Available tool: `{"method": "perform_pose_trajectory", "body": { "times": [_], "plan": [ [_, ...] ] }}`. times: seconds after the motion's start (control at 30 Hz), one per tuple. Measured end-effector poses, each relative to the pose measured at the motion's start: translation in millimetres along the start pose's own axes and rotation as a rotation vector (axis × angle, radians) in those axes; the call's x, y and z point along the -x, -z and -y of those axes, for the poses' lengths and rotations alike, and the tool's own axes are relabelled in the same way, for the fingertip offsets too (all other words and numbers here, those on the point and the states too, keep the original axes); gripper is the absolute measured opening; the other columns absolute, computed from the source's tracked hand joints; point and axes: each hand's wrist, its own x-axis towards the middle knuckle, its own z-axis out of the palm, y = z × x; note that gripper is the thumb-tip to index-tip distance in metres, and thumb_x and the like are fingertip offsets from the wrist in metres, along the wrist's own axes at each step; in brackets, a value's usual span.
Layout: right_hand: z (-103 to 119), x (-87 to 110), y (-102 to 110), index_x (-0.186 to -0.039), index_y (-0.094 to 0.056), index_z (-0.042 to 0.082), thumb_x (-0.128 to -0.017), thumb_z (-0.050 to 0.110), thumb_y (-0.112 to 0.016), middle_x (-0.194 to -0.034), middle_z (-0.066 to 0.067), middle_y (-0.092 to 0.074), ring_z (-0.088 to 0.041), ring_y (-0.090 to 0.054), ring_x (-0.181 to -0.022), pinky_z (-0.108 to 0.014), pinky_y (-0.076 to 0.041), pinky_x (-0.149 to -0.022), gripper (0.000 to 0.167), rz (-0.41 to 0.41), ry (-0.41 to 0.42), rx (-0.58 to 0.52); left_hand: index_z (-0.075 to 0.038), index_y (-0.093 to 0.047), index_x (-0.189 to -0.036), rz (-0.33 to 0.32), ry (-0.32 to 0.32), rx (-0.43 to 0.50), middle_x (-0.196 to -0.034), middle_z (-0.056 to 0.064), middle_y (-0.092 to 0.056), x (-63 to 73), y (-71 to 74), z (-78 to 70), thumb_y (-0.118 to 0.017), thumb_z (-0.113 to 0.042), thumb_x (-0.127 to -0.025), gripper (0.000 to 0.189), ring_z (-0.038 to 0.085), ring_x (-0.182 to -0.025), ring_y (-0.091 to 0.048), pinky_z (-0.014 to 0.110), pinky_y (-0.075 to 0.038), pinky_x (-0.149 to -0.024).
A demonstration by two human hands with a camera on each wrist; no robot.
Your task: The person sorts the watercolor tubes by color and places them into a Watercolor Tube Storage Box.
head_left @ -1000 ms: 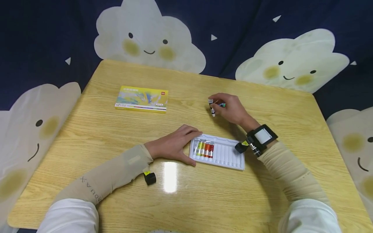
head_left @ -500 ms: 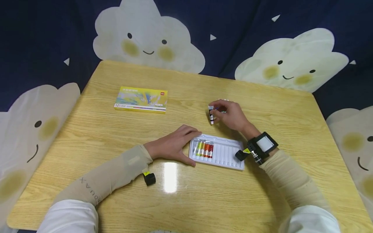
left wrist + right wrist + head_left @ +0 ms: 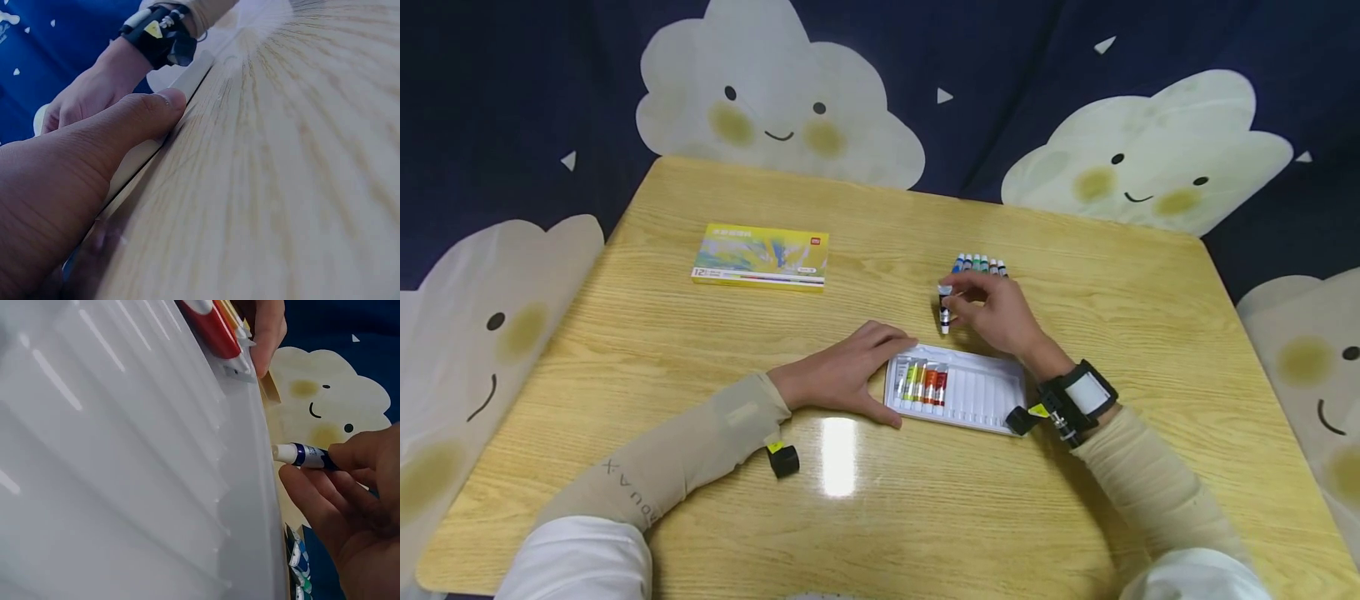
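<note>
A white plastic tray (image 3: 981,396) with narrow slots lies on the table. Several paint tubes (image 3: 922,385), from silver through yellow and orange to red, fill its left slots. My left hand (image 3: 842,371) holds the tray's left end, thumb along the near edge and fingers at the far edge. Just beyond the tray, my right hand (image 3: 996,312) pinches a dark-labelled paint tube (image 3: 944,312) between thumb and fingers, its white cap facing me. The right wrist view shows a purple band below that cap, with the tube near the tray's rim (image 3: 265,475).
Behind my right hand lies a row of several more paint tubes (image 3: 976,264), with blue, green and brown among them, partly covered by the hand. A yellow paint box (image 3: 762,257) rests at the back left of the wooden table (image 3: 737,517).
My right hand has drawn the dark paint tube toward me and the tray, uncovering the row of tubes behind. The left hand keeps its place on the tray.
</note>
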Motion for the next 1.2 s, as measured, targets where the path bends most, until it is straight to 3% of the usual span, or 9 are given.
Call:
{"method": "perform_pose_trajectory", "body": {
  "times": [0.33,0.57,0.77,1.2],
  "plan": [
    [-4,12.0,2,-0.128,-0.07,0.003,-0.099,0.006,-0.067,-0.106,-0.021,-0.07,-0.013,-0.073,-0.083,-0.034,-0.064,-0.07,0.029,-0.074,0.033,-0.027,-0.014,-0.033,-0.163,0.001,0.005,-0.004,-0.16,0.005,-0.04,-0.5,0.2,0.2,-0.081,-0.07,-0.075,0.114,0.021,-0.146,-0.036,0.04,-0.038,-0.122],
    [1,21.3,3,-0.125,-0.071,0.005,-0.099,0.009,-0.069,-0.103,-0.017,-0.071,-0.028,-0.075,-0.08,-0.036,-0.063,-0.067,0.027,-0.073,0.045,0.018,-0.013,-0.033,-0.163,0.002,0.007,-0.002,-0.16,0.005,-0.04,-0.6,0.6,-0.1,-0.081,-0.07,-0.075,0.115,0.021,-0.145,-0.036,0.04,-0.038,-0.123],
    [3,30.1,2,-0.125,-0.071,0.006,-0.099,0.01,-0.069,-0.104,-0.016,-0.073,-0.029,-0.076,-0.081,-0.033,-0.063,-0.065,0.027,-0.059,0.05,0.052,-0.013,-0.034,-0.162,0.004,0.01,0.004,-0.159,0.005,-0.04,-0.8,0.9,-1.8,-0.082,-0.069,-0.075,0.114,0.021,-0.144,-0.037,0.04,-0.038,-0.122],
    [4,44.4,2,-0.121,-0.073,0.006,-0.095,0.008,-0.073,-0.1,-0.016,-0.074,-0.011,-0.074,-0.073,-0.028,-0.061,-0.063,0.026,-0.078,0.012,-0.007,-0.012,-0.034,-0.162,-0.007,0.016,-0.002,-0.159,0.005,-0.04,-1.7,-0.8,-2.5,-0.082,-0.069,-0.075,0.115,0.021,-0.144,-0.037,0.04,-0.039,-0.122]
  ]
}}
